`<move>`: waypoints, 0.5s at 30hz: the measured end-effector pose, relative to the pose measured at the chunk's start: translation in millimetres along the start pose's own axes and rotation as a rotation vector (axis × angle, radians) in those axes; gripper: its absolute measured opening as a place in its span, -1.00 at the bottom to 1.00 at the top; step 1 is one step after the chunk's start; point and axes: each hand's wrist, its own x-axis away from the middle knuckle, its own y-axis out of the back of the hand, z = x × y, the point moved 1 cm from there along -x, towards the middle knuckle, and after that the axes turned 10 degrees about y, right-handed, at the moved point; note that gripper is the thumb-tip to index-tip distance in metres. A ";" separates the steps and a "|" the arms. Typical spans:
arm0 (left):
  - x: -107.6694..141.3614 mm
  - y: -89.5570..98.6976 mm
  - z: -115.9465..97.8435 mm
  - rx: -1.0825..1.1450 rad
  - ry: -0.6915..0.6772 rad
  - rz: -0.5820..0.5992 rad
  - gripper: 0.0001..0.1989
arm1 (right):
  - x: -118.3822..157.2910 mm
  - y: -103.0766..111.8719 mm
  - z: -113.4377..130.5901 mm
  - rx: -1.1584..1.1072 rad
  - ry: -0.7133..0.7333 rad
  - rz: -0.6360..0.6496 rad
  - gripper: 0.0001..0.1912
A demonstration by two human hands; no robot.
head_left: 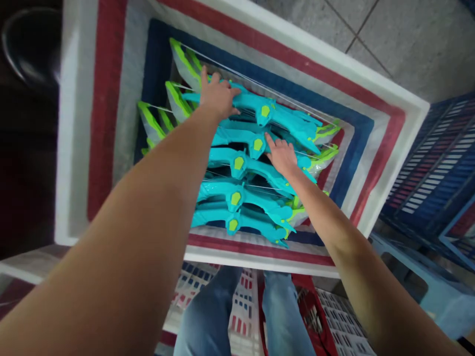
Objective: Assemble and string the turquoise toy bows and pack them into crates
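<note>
Several turquoise toy bows with lime-green tips and white strings lie in a row in a striped crate. Across the topmost toy bow (285, 118) rests my left hand (218, 98), palm down, its fingers spread and touching the bow. My right hand (282, 155) is lower and to the right, against the second toy bow (237, 134). Its index finger is stretched out near the yellow-green pentagon, while the other fingers bend slightly. Closer to me lie a third toy bow (224, 156) and more below it. My left forearm hides some of their left ends.
The white crate (406, 106) has red and blue stripes and high walls. Blue slatted crates (426, 163) stand at the right, above a light-blue plastic stool (426, 291). White and red baskets (247, 306) are beneath, around my legs. A dark round object (31, 49) is at the left.
</note>
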 end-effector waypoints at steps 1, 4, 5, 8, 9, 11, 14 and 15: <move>-1.0 -6.2 2.2 0.062 0.025 -0.025 -0.41 | -0.7 -0.5 -0.5 0.015 0.001 0.000 -0.31; 18.4 -18.5 0.4 0.218 0.076 -0.133 -0.26 | -0.4 2.0 -0.6 0.082 0.000 -0.007 -0.30; 35.0 -19.1 -1.4 0.283 0.078 -0.190 -0.25 | 0.4 4.7 0.0 0.105 -0.003 -0.002 -0.30; 118.0 -9.3 0.1 0.521 0.056 -0.419 -0.41 | 0.2 16.6 2.1 0.161 0.006 0.032 -0.31; 155.5 -3.5 4.4 0.560 0.070 -0.513 -0.44 | -1.9 20.4 2.4 0.171 0.037 0.049 -0.29; 241.0 7.1 19.6 0.582 0.206 -0.699 -0.58 | -9.5 25.9 -0.9 0.221 -0.064 0.055 -0.24; 382.7 7.1 56.4 0.562 0.584 -0.926 -0.79 | -22.3 29.3 -10.5 0.285 -0.222 0.085 -0.12; 430.3 -0.4 71.5 0.551 0.738 -0.978 -0.81 | -25.7 31.7 -11.7 0.315 -0.201 0.078 -0.11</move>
